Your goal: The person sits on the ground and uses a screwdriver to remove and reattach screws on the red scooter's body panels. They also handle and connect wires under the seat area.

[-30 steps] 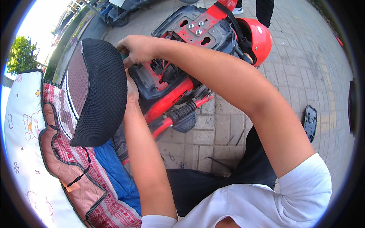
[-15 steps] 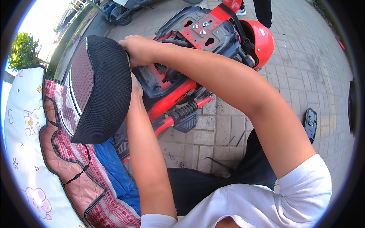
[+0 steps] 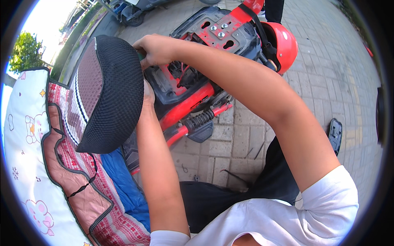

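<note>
A tipped-up scooter seat [image 3: 111, 98] with a black mesh cover and mauve and white panels stands at the left, above the open body of a red and black scooter [image 3: 180, 100]. My left hand [image 3: 148, 95] is against the seat's underside; the seat hides its fingers. Higher up, at the seat's edge, my right hand [image 3: 155, 50] is closed around a dark green object [image 3: 141, 54], only a bit of which shows. Wires and dark parts lie in the opening under the seat.
A red helmet [image 3: 283, 47] hangs by the rear rack [image 3: 219, 30]. Quilted covers [image 3: 28, 135] drape over the scooter's front at the left. A black plastic panel [image 3: 335, 135] lies on the paving at the right. Another person's dark trouser leg [image 3: 274, 10] shows at the top.
My right hand has lifted slightly and turned, and a dark green object now shows in its fingers. More of the wired opening is visible. The seat and my left hand have barely moved.
</note>
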The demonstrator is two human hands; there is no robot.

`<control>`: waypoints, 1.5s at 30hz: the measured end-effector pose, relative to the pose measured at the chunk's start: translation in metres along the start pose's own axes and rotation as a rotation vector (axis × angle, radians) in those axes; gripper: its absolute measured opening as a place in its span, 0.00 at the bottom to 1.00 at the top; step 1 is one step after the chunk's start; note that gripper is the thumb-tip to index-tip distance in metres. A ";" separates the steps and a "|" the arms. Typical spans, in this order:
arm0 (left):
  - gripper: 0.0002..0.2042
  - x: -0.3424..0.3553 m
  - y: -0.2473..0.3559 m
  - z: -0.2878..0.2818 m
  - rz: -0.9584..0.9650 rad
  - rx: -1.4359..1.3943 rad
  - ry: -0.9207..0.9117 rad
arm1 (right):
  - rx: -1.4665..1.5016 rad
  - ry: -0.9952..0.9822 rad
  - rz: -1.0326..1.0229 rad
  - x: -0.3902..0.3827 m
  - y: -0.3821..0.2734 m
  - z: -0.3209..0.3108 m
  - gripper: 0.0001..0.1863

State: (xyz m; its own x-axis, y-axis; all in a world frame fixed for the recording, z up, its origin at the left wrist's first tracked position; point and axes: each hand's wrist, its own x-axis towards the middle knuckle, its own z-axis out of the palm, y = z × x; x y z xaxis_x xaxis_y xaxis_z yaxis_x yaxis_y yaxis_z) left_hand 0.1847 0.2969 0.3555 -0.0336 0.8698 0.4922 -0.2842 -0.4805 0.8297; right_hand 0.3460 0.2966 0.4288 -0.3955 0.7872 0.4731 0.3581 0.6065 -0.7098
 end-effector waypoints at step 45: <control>0.18 0.001 0.026 0.029 -0.114 0.046 -0.090 | -0.067 0.116 0.039 -0.007 -0.002 -0.002 0.25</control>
State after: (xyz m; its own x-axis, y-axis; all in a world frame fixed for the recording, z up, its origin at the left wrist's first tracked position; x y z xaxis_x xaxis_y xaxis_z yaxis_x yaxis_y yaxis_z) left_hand 0.2054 0.2821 0.3858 0.0832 0.9062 0.4145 -0.2371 -0.3860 0.8915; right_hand 0.3502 0.2898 0.4280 -0.2808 0.8156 0.5058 0.4286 0.5781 -0.6943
